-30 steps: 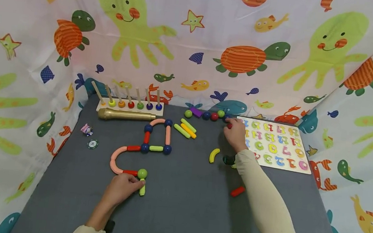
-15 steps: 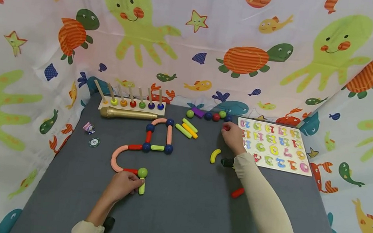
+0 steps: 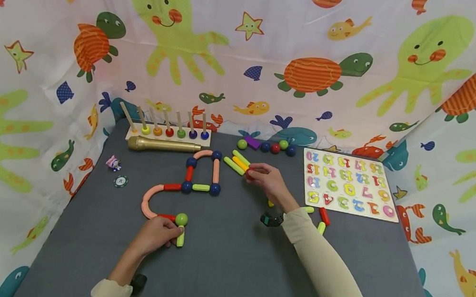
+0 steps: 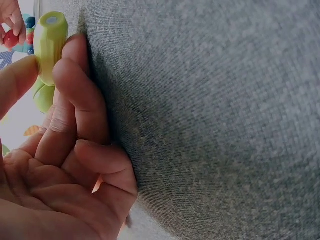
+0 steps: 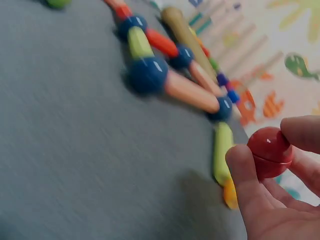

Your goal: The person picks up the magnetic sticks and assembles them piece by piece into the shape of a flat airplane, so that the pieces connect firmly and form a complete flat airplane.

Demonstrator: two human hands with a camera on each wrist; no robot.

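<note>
In the head view my left hand (image 3: 153,237) pinches a lime green magnetic rod (image 4: 50,45) between thumb and fingers. This rod meets a green ball (image 3: 181,219), the near end of a chain of rods and balls. The chain runs through a red rod (image 3: 167,217) and a pink curved rod (image 3: 147,201) to a closed loop with navy balls (image 3: 214,189) at its corners. My right hand (image 3: 270,184), raised above the table's middle, pinches a red ball (image 5: 270,151) between thumb and fingertips. Just behind it lie loose green and yellow rods (image 3: 240,163).
At the back stand a peg board (image 3: 166,134) and a gold microphone (image 3: 165,146). Several loose balls (image 3: 291,151) lie near a purple block (image 3: 252,142). A number board (image 3: 350,184) is at right, with a red rod (image 3: 324,216) before it. A figurine (image 3: 113,163) and poker chip (image 3: 120,181) are left.
My right hand has moved left and nearer from beside the number board, carrying the red ball. Rods under that forearm now show differently. My left hand keeps its place on the green rod.
</note>
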